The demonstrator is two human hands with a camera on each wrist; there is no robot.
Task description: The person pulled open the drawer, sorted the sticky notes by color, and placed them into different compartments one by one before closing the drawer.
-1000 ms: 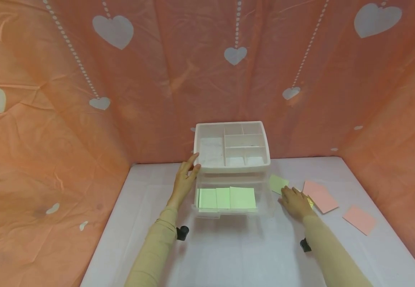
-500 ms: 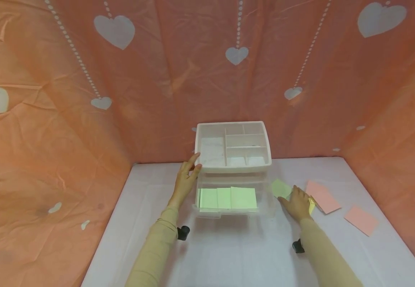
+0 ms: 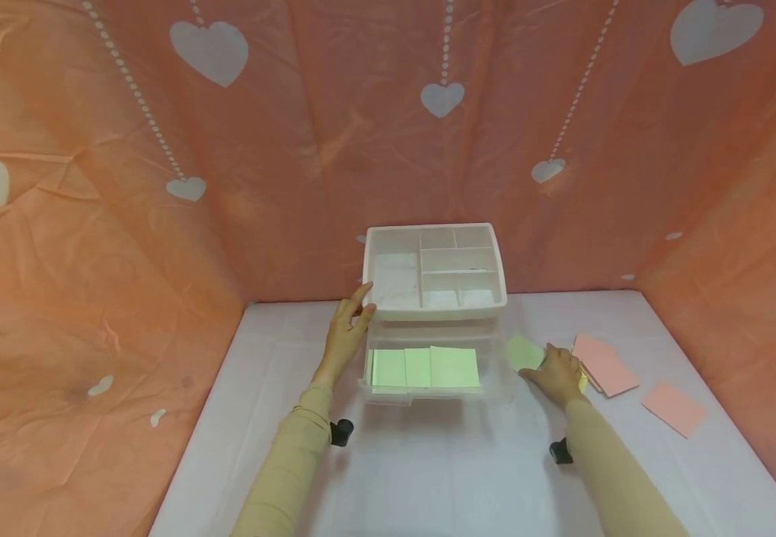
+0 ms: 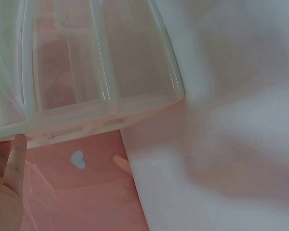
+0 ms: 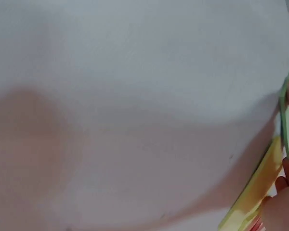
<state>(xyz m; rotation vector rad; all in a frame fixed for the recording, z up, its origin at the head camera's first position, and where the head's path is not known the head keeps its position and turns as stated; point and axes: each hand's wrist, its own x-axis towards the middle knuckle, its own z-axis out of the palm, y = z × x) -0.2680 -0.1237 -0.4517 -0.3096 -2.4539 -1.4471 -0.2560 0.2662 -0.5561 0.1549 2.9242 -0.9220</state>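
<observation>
A white desktop organizer (image 3: 434, 315) with clear drawers stands at the back of the table, one drawer (image 3: 388, 397) pulled out. Several light-green sticky note pads (image 3: 453, 365) stand side by side in that drawer. My left hand (image 3: 342, 335) rests its extended fingers and thumb on the organizer's left edge; in the left wrist view its fingers (image 4: 15, 166) touch the rim. Right of the drawer, my right hand (image 3: 555, 374) pinches a green sticky note pad (image 3: 523, 352) between thumb and fingers. The right wrist view shows this pad edge-on, partly cut off by the frame.
A yellow pad (image 3: 584, 383) lies partly hidden beside my right hand. Pink pads (image 3: 605, 364) lie farther right, with another pink pad (image 3: 674, 408) near the table's right side. The organizer's top tray has several compartments. An orange curtain (image 3: 334, 149) with hearts hangs behind.
My right hand has turned, and its thumb has come round the near side of the green pad, which has shifted slightly. The left hand keeps its place on the organizer.
</observation>
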